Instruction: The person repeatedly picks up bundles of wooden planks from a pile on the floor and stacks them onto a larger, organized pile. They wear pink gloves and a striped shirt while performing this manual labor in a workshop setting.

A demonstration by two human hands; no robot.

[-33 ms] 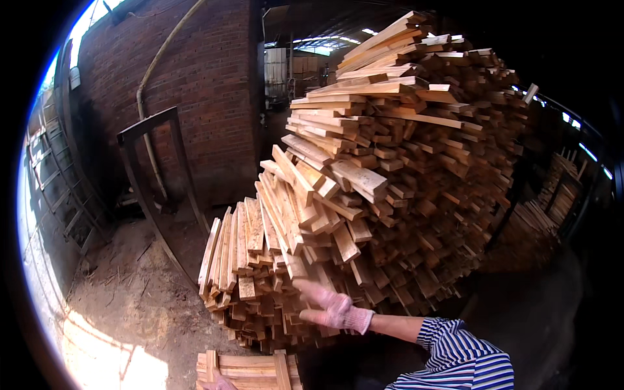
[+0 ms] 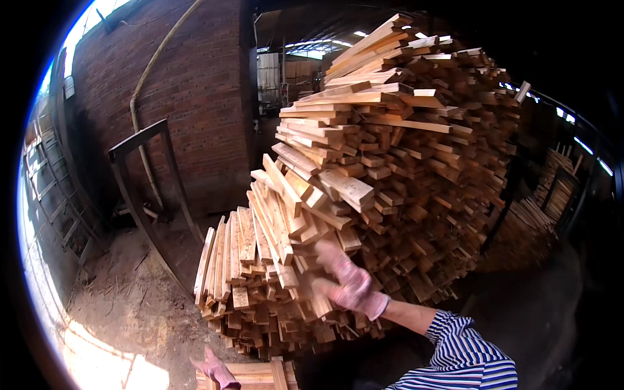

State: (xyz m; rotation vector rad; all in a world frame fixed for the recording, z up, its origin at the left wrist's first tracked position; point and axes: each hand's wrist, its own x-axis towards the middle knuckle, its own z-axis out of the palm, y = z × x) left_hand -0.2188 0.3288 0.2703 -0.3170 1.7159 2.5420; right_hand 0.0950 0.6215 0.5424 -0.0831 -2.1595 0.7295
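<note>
My right hand (image 2: 354, 285), in a pinkish work glove, reaches over the front of a big heap of sawn wooden boards (image 2: 351, 185). Its fingers are blurred but apart, and nothing shows between them. Whether the fingertips touch the board ends behind them I cannot tell. At the lower edge my left hand (image 2: 218, 372), gloved alike, has its fingers spread and holds nothing. It is over or beside a low bundle of boards (image 2: 253, 374) with a crosswise strip on top, cut off by the picture's edge.
A dark metal frame (image 2: 146, 140) stands left of the heap, before a brick wall (image 2: 188, 97). A ladder-like rack (image 2: 55, 188) leans at the far left. Dirt floor (image 2: 130, 279) lies between them. More stacked wood (image 2: 552, 185) is at the right.
My right hand has moved up and to the right across the board ends. More of my left hand shows, its fingers now spread. The whole view has shifted slightly.
</note>
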